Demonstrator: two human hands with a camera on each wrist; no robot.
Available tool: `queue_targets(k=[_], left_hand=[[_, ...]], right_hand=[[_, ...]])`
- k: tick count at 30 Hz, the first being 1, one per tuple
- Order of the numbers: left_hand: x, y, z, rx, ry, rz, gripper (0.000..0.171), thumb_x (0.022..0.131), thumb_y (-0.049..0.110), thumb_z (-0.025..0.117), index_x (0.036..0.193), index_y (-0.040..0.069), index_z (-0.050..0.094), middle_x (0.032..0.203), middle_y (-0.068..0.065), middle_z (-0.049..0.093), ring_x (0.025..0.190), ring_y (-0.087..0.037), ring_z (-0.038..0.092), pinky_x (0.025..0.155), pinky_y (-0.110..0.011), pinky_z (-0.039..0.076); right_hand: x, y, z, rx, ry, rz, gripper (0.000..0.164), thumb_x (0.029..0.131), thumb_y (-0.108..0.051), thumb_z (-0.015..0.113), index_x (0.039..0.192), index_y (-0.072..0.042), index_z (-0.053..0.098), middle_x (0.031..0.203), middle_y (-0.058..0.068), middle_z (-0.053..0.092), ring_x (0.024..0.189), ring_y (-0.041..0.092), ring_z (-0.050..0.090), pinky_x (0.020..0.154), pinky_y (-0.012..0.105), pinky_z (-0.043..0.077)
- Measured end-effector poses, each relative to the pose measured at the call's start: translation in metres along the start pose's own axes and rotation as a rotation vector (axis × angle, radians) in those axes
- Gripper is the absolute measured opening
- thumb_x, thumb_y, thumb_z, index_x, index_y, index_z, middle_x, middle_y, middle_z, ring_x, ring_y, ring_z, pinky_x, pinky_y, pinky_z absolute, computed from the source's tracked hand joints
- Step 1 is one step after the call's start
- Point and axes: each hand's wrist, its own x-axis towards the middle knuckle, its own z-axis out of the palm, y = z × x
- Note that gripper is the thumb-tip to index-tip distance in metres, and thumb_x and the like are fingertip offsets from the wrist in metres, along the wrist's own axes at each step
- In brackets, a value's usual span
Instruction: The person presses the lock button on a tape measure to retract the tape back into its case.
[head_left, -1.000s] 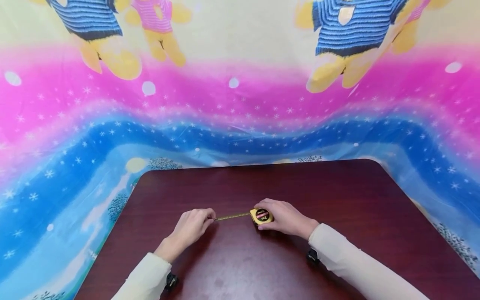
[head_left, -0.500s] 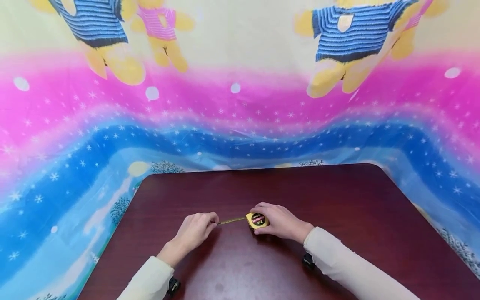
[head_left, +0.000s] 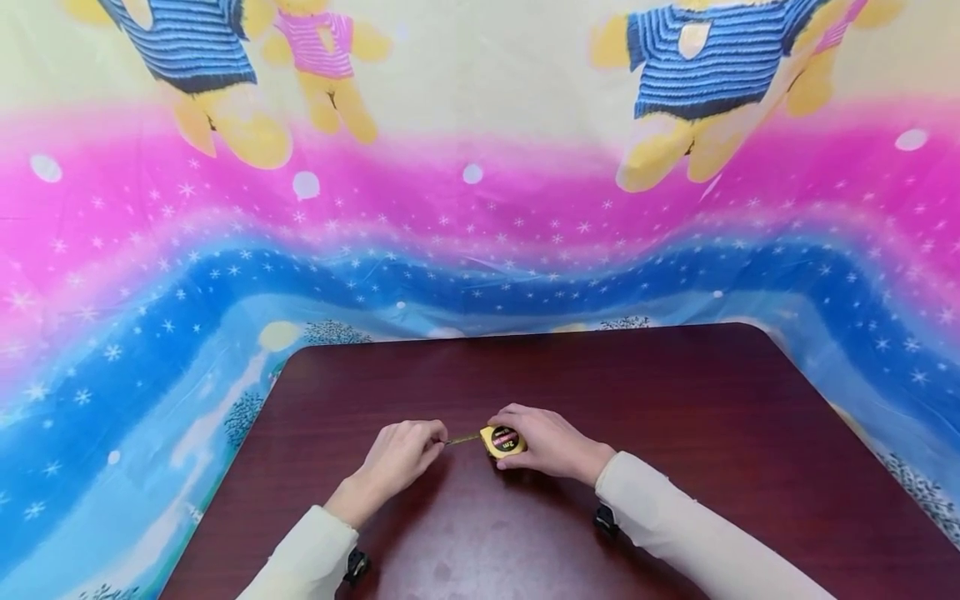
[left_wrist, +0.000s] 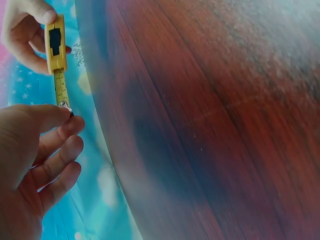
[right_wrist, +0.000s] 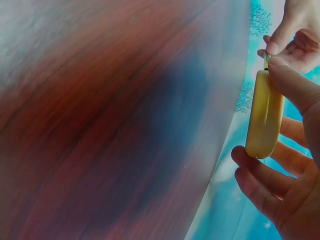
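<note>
My right hand grips a yellow tape measure with a black round label marked 2m. In the right wrist view the thumb lies at one end of the yellow case and a finger at the other. A short length of yellow blade runs out of the case toward my left hand. The left thumb and forefinger pinch the metal hook at its end, with the other fingers loosely curled below. Both hands are above the dark red table, over its middle.
A brightly printed curtain with bears and snowflakes hangs right behind the table's far edge and around its sides. A dark wrist camera sits under the left cuff, and another dark camera under the right cuff.
The exposed blade has become shorter as the hands came closer together. My right hand with the tape measure has moved left, and my left hand a little to the right.
</note>
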Motion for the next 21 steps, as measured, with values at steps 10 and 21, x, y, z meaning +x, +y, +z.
queue_targets(k=[10,21], left_hand=[[0.004,0.005,0.004,-0.004,0.001,0.023,0.008,0.088,0.017,0.077,0.088,0.024,0.073,0.082,0.013,0.074,0.069,-0.002,0.067,0.059,-0.022,0.05],[0.003,0.006,0.007,-0.013,0.003,0.043,0.011,0.086,0.015,0.076,0.087,0.025,0.071,0.079,0.014,0.072,0.07,-0.001,0.066,0.059,-0.022,0.049]], right_hand=[[0.007,-0.006,0.005,0.021,-0.013,-0.032,0.055,0.087,-0.042,0.078,0.135,-0.017,0.064,0.13,-0.002,0.064,0.109,0.012,0.062,0.097,0.039,0.051],[0.013,-0.014,0.009,0.027,-0.019,-0.09,0.052,0.087,-0.039,0.08,0.132,-0.016,0.065,0.127,-0.003,0.065,0.107,0.01,0.064,0.094,0.033,0.053]])
